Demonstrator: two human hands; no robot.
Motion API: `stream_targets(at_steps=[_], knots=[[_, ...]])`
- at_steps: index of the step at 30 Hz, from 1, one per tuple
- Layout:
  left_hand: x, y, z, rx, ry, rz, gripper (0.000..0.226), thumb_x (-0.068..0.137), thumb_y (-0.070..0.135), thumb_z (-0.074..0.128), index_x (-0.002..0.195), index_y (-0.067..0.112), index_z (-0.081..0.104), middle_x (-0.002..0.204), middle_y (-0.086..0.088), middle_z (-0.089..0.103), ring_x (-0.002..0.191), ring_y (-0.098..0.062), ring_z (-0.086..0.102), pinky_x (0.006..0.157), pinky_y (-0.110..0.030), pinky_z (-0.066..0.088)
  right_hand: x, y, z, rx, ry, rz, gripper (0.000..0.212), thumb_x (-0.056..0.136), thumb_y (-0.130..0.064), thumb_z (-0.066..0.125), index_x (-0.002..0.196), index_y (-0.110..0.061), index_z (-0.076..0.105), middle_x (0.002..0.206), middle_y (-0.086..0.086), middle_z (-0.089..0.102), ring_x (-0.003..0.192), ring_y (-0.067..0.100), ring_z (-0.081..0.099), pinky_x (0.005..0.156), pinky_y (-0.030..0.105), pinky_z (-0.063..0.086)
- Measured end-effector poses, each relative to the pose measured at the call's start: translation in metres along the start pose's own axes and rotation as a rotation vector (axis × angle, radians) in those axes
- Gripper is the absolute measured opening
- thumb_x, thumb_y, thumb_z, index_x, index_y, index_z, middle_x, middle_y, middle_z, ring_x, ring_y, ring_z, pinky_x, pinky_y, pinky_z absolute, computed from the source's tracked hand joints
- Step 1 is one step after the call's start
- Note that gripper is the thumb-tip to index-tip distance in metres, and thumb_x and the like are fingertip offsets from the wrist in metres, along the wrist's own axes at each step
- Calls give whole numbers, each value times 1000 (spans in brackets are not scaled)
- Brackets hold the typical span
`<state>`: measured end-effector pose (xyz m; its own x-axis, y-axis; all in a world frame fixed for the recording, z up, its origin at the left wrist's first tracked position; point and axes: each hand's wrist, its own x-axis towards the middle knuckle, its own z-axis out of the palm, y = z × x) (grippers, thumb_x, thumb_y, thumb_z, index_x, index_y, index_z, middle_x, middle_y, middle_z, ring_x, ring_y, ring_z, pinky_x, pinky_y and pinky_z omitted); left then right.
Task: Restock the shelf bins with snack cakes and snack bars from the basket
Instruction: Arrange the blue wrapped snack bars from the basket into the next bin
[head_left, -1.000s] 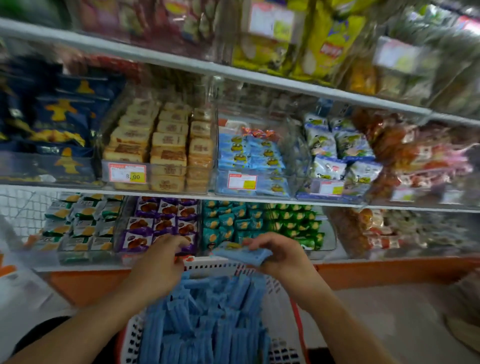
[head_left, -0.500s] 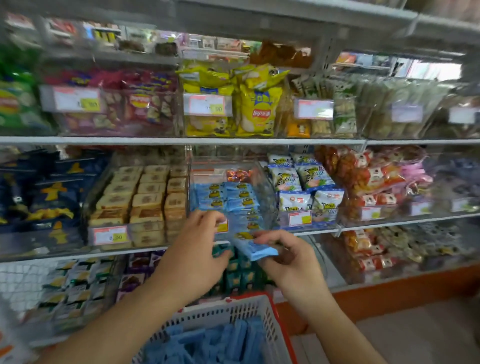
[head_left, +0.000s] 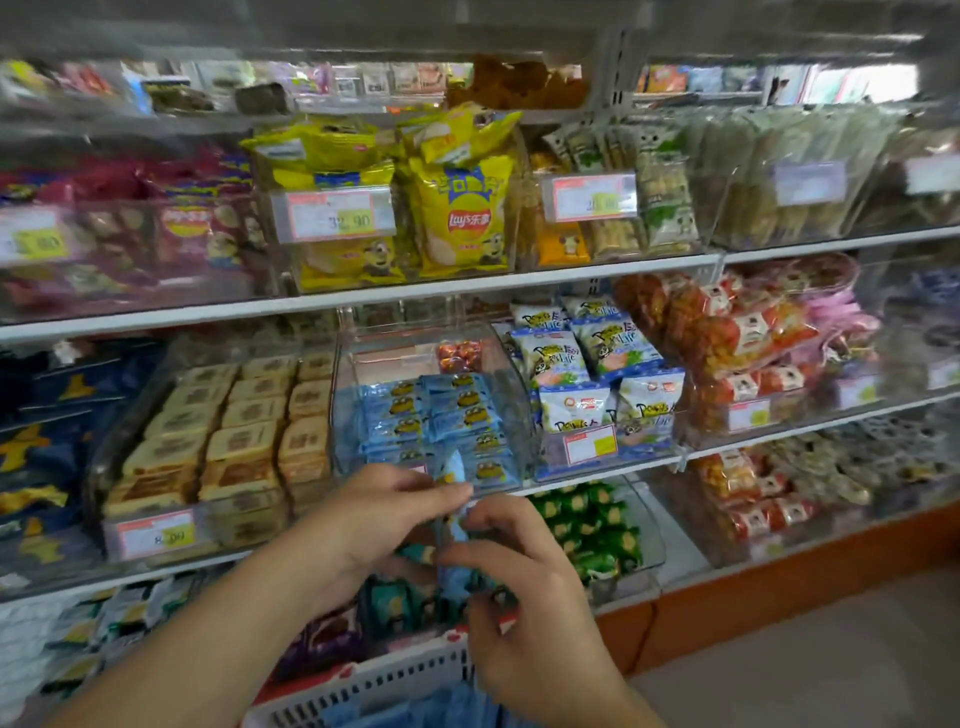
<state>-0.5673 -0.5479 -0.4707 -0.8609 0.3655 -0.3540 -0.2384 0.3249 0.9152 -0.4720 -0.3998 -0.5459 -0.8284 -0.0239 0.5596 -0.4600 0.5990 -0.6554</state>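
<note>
Both hands hold a light blue snack pack (head_left: 456, 566) upright in front of the middle shelf. My left hand (head_left: 379, 512) pinches its top end near the lip of the clear bin (head_left: 426, 338). My right hand (head_left: 519, 587) grips its lower part. That bin holds several matching blue snack packs (head_left: 431, 415) stacked in rows. The white and red basket (head_left: 374, 686) sits at the bottom edge, with more blue packs inside, mostly out of view.
Left of the blue bin stands a bin of beige snack cakes (head_left: 234, 441); to the right, white and blue bags (head_left: 587, 374). Green packs (head_left: 587, 525) fill the lower shelf bin. Yellow chip bags (head_left: 457, 208) sit above. An orange shelf base (head_left: 779, 587) meets the floor.
The view tilted upward, so the basket has dropped to the bottom edge. Both hands rose from the basket to the middle shelf, and the blue pack turned from flat to upright.
</note>
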Motion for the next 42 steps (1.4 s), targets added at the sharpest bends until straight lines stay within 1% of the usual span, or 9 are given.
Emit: stream_targets(at_steps=[4, 7, 10, 15, 19, 24, 31, 36, 42], knots=[[38, 20, -6, 205, 78, 97, 22, 85, 39, 84, 94, 19, 79, 90, 1, 77, 89, -18, 75, 78, -45, 64, 25, 16, -14, 204, 9, 128, 51, 78, 8, 62, 117, -24, 73, 126, -10, 59, 125, 12, 58, 98, 27, 50], [80, 45, -14, 612, 198, 320, 28, 88, 47, 79, 90, 20, 70, 86, 8, 68, 86, -15, 66, 77, -34, 53, 60, 52, -24, 10, 149, 280, 40, 90, -1, 62, 123, -23, 64, 118, -11, 58, 107, 6, 61, 90, 32, 54], [126, 60, -11, 1047, 270, 522, 35, 90, 49, 76, 81, 18, 60, 88, -2, 58, 86, -24, 58, 72, -38, 49, 102, 89, -30, -254, 199, 439, 29, 99, -15, 63, 128, -14, 59, 117, -1, 53, 97, 19, 59, 85, 38, 53], [191, 44, 11, 1330, 183, 450, 34, 87, 35, 81, 80, 15, 54, 77, -3, 54, 81, -27, 62, 66, -36, 49, 132, 122, -27, -409, 166, 458, 12, 99, -22, 66, 103, -11, 67, 103, 7, 62, 90, 25, 57, 73, 36, 47], [228, 14, 16, 1366, 218, 446, 13, 85, 16, 75, 90, 14, 63, 85, -9, 65, 83, -29, 69, 66, -38, 57, 130, 135, -20, -378, 250, 430, 16, 96, -17, 69, 83, -15, 60, 90, 2, 58, 75, 21, 53, 63, 31, 39], [242, 10, 22, 1199, 191, 414, 18, 85, 29, 80, 91, 20, 65, 90, -5, 66, 83, -25, 66, 67, -33, 49, 128, 141, -16, -326, 283, 387, 19, 95, -13, 69, 80, -15, 57, 89, 2, 57, 74, 19, 50, 61, 31, 38], [233, 10, 14, 1158, 188, 281, 10, 88, 19, 73, 98, 19, 72, 96, -4, 69, 86, -22, 65, 70, -31, 53, 126, 144, -13, -288, 297, 372, 24, 95, -10, 67, 78, -18, 53, 87, 1, 54, 70, 17, 46, 57, 31, 33], [227, 13, 10, 1049, 107, 139, 26, 91, 17, 58, 107, 21, 79, 113, -2, 74, 96, -21, 67, 90, -39, 60, 126, 143, -15, -291, 280, 394, 25, 96, -11, 67, 77, -17, 52, 85, -1, 51, 66, 2, 42, 52, 18, 24], [225, 10, 18, 1016, 67, 139, 19, 89, 17, 54, 92, 21, 72, 96, -1, 61, 86, -22, 63, 80, -38, 57, 127, 144, -14, -306, 276, 403, 24, 97, -12, 66, 79, -18, 53, 88, -2, 50, 66, 0, 42, 50, 14, 25]])
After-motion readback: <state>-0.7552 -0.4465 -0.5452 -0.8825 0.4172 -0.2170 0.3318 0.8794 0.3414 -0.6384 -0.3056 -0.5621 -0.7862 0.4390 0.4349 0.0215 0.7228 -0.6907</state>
